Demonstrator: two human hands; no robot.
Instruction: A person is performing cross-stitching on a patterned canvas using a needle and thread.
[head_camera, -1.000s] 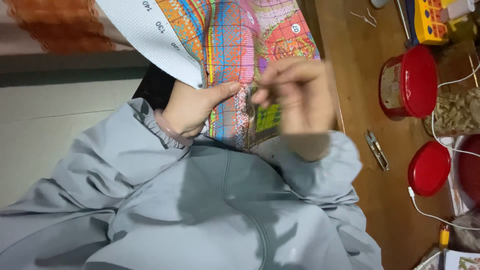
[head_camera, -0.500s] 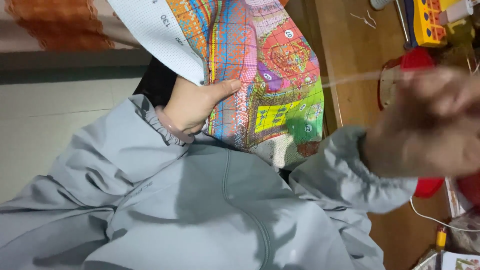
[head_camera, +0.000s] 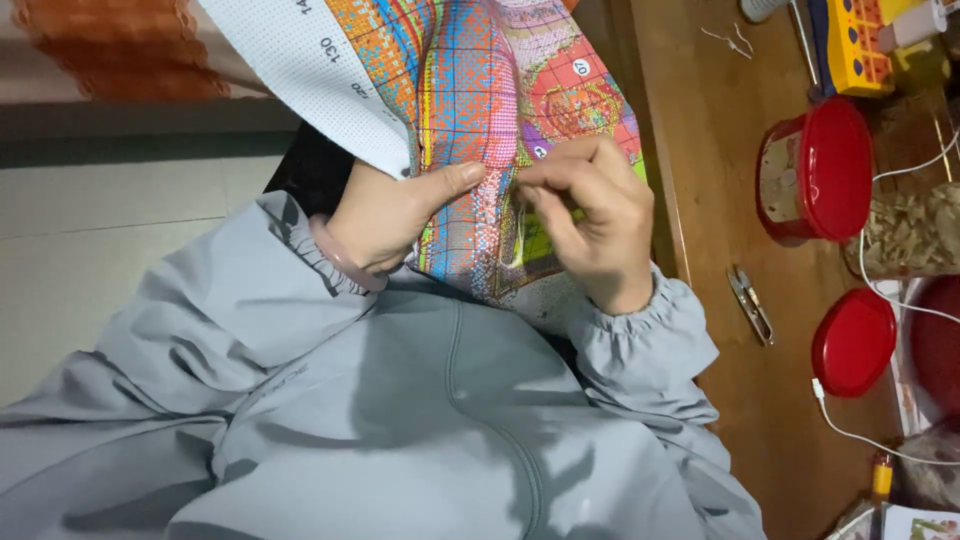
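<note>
On the lap, close to the body: a cross-stitch canvas (head_camera: 480, 120), densely printed in bright colours with a white gridded border, is draped between both hands.
Left hand: the left hand (head_camera: 385, 220) is closed around a fold of the canvas, thumb lying flat across the front and the other fingers hidden behind, holding the cloth taut.
Right hand: the right hand (head_camera: 585, 215) is nearly shut, fingertips pinched together at the cloth just beside the left thumb; a pale loop of thread (head_camera: 520, 235) hangs below the pinch. A needle is probably in that pinch, but it is too small to make out.
Canvas against hands: the stitched area lies directly under the right fingertips, touching them; the left thumb presses the same patch from the other side of the working spot.
Doing the step well: judging by the grip, the cloth wants to be kept flat between thumb and pinch, the thread drawn evenly so the loop closes without knotting, and the point kept square to the weave.
Worktop: a wooden worktop (head_camera: 720, 180) to the right carries a red-lidded container (head_camera: 820, 170), a second red lid (head_camera: 853, 343), small metal snips (head_camera: 750, 303) and a white cable (head_camera: 860, 430), all well apart from the hands.
Clothing: a grey jacket (head_camera: 400, 430) with gathered cuffs.
</note>
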